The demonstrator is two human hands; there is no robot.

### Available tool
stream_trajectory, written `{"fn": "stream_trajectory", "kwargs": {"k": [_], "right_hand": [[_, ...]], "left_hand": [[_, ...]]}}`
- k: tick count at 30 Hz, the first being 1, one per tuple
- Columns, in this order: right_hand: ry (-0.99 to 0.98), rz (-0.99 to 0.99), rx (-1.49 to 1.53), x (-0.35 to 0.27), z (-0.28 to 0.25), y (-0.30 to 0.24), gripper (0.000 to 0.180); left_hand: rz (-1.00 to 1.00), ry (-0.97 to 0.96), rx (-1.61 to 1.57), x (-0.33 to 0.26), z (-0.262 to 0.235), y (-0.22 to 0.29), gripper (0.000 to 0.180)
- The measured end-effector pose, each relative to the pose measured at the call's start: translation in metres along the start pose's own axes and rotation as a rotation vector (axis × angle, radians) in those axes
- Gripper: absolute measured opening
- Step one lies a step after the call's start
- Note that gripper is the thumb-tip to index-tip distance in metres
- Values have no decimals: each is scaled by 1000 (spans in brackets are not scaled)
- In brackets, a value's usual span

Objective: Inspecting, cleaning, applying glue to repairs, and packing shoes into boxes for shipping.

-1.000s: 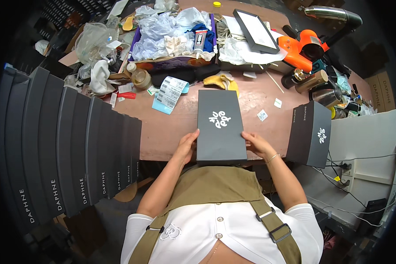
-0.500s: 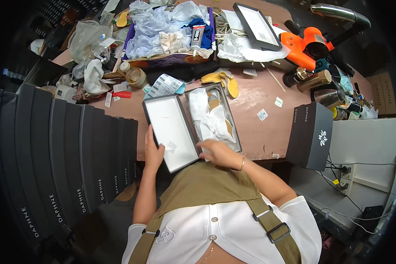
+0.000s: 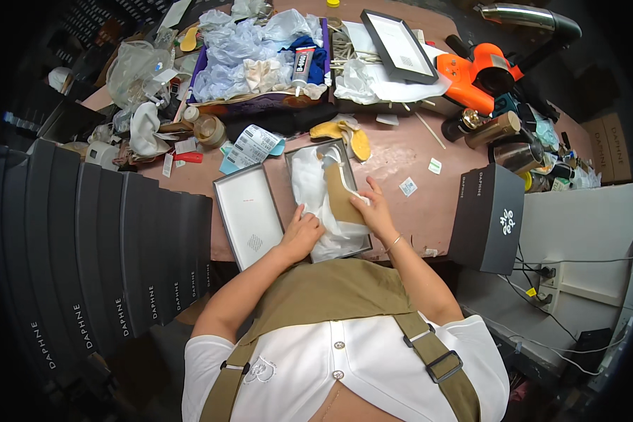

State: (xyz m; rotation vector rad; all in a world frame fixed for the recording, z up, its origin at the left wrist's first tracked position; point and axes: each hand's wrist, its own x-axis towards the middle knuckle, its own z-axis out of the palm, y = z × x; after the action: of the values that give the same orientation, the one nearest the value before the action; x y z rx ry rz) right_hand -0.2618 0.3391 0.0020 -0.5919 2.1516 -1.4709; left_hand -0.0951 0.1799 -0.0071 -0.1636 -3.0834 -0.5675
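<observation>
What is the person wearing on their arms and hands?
Both forearms are bare, with no gloves on the left hand or the right hand. A thin bracelet circles the right wrist. Short white sleeves cover only the upper arms, under an olive apron with straps and a dark buckle.

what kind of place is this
Probably a shoe packing or finishing bench: a row of dark boxes stands at the left, an open shoebox holds white tissue, and loose insoles lie nearby.
</observation>
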Motion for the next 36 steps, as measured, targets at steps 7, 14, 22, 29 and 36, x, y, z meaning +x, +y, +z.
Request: {"fn": "stream_trajectory", "kwargs": {"k": [7, 14, 22, 29, 36], "right_hand": [[-154, 44, 384, 1, -41, -79, 18], [-283, -755, -221, -51, 22, -136, 41], [-353, -452, -379, -63, -3, -77, 50], [-229, -677, -800, 4, 39, -26, 30], [-637, -568, -893, -7, 18, -79, 32]], "left_hand": [[-272, 359, -384, 17, -61, 17, 25], [-772, 552, -1821, 32, -87, 6, 73], [-244, 584, -2215, -7, -108, -22, 78], [43, 473, -2429, -5, -130, -4, 84], [-25, 543, -2443, -13, -122, 23, 81]]}}
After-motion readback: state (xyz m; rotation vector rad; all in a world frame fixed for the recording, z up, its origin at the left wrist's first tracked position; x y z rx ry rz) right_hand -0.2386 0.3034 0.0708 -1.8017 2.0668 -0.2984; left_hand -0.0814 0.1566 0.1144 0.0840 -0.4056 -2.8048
